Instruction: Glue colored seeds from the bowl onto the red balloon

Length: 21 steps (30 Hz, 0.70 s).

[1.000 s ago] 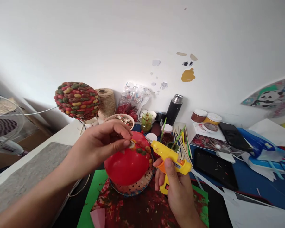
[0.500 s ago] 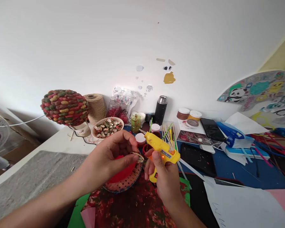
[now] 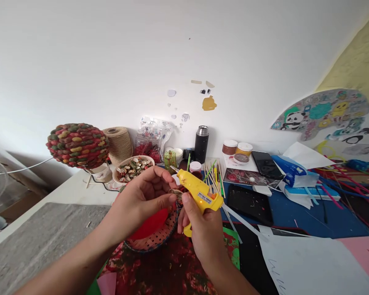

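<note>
My left hand point(image 3: 141, 203) pinches a pistachio shell point(image 3: 176, 191), a small thin oval with a pale rim, between thumb and fingers. A yellow hot glue gun point(image 3: 195, 186) is gripped in my right hand point(image 3: 207, 235), its nozzle pointing up and left, above the shell. My right thumb lies close to the shell; whether they touch I cannot tell. Below both hands is a woven basket point(image 3: 161, 238) with something bright red point(image 3: 150, 225) in it, partly hidden by my left hand. Behind that hand stands a bowl point(image 3: 150, 159) of painted shells.
A multicoloured ball point(image 3: 78, 145) on a cup stands at the left, beside a twine spool point(image 3: 119, 145). A black flask point(image 3: 201, 145), paint jars point(image 3: 230, 146) and thin sticks line the back. A black tray point(image 3: 249, 205), phone point(image 3: 267, 164) and papers point(image 3: 295, 254) lie right.
The glue gun and my right hand have come closer to the shell in my left hand. The whole scene has shifted slightly left as the camera turned.
</note>
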Motion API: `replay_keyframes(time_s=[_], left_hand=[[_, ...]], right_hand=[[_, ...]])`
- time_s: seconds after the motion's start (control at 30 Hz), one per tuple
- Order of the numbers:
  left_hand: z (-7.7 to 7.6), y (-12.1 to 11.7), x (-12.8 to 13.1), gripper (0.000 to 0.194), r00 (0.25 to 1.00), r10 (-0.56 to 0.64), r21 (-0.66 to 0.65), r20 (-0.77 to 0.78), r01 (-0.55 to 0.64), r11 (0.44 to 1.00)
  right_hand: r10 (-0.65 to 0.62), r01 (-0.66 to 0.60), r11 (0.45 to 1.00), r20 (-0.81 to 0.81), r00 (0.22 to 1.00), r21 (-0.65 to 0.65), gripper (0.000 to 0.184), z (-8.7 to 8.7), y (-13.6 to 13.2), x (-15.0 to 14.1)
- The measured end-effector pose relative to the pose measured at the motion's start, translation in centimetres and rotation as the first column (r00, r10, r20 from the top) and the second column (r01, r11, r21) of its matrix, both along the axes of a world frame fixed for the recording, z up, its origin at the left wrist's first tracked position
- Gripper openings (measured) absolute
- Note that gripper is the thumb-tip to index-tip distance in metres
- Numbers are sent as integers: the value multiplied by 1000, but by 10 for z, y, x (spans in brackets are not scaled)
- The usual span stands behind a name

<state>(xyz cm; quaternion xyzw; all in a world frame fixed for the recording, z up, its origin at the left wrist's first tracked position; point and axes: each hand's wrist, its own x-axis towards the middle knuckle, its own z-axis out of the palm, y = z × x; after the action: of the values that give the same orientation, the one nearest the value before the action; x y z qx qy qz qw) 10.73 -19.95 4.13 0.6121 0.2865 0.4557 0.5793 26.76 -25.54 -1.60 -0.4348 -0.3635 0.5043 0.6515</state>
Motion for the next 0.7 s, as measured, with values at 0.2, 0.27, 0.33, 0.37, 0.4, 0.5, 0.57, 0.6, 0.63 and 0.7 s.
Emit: replay_keyframes(time_s=[0.2,0.27,0.33,0.37,0.4,0.5,0.57,0.6,0.63,0.7], left_hand=[[-2,-3,0,30,1000,27,-23,-12,-28,999],[-2,-4,1,30,999,28,-33,-38,-29,999],[-3,-5,1,31,998,17,-45,-59,-19,999],[-3,-6,2,31,998,8,-50,-65,-11,999],[-3,-6,2,31,998,0,-52,-69,-3,999],[-3,-6,3,29,996,-32,-52,-82,28,998],[-1,-7,5,29,995,-56,-52,-83,52,997],[0,-8,5,28,995,-64,-45,-82,60,997],[1,-8,6,27,995,-65,-33,-80,62,998],[2,-10,7,25,995,-45,4,-85,46,999]], right_hand=[[-23,23,1000,-24,999,-3,73,10,-1,0],[-28,28,1000,-21,999,-3,72,9,-1,-1],[-15,15,1000,-10,1000,-4,72,8,-1,-1],[-9,9,1000,-6,1000,-3,73,8,-2,-1],[-5,5,1000,-4,1000,-3,73,8,-2,-1],[2,-2,1000,-2,1000,-12,73,8,-3,0],[12,-12,1000,0,1000,-20,72,8,-3,0],[21,-21,999,-1,1000,-24,72,8,-4,0],[29,-29,999,-4,1000,-27,72,7,-4,0],[43,-44,999,-18,999,-31,73,6,-4,-1]])
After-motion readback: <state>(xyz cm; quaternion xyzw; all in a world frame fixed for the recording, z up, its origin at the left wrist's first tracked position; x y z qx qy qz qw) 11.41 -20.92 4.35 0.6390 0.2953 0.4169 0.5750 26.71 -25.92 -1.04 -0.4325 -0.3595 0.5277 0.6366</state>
